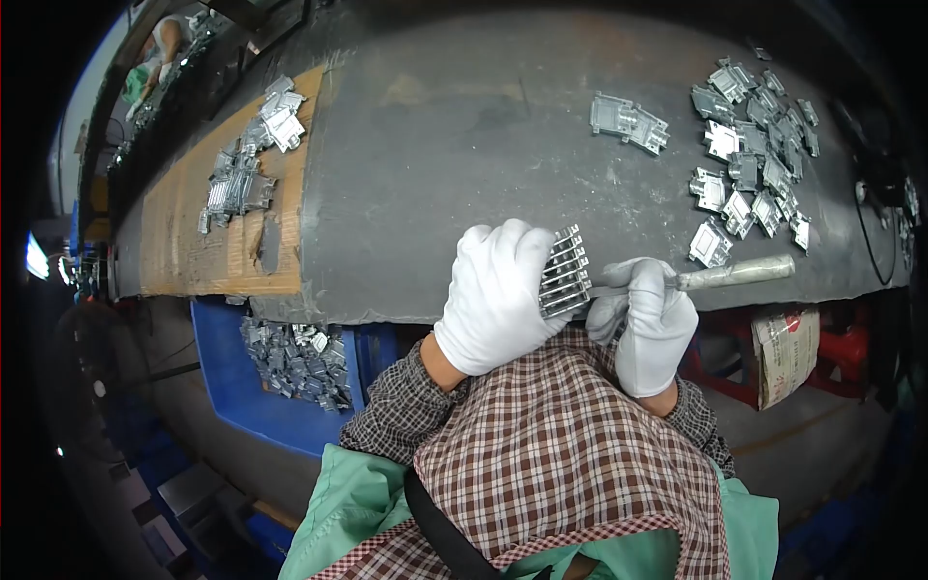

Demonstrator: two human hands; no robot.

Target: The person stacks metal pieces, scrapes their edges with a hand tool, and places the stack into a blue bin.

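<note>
My left hand [498, 295], in a white glove, is closed around a stack of metal castings [565, 271]; their ribbed edges face right, one above another. My right hand [650, 324], gloved too, grips a file [737, 274] by its narrow metal shank. The pale, worn handle sticks out to the right past my fingers. Leftward, the flat metal end reaches to the side of the stack; whether it touches is hard to see. Both hands are at the table's near edge, above my checked apron.
Loose castings [744, 169] lie scattered on the dark table [435, 174] at right, with a few joined ones [628, 123] nearer the middle. More castings [237, 184] rest on cardboard [174, 232] at left. Below stands a blue bin [261, 420] holding castings. Another person [159, 58] is at far left.
</note>
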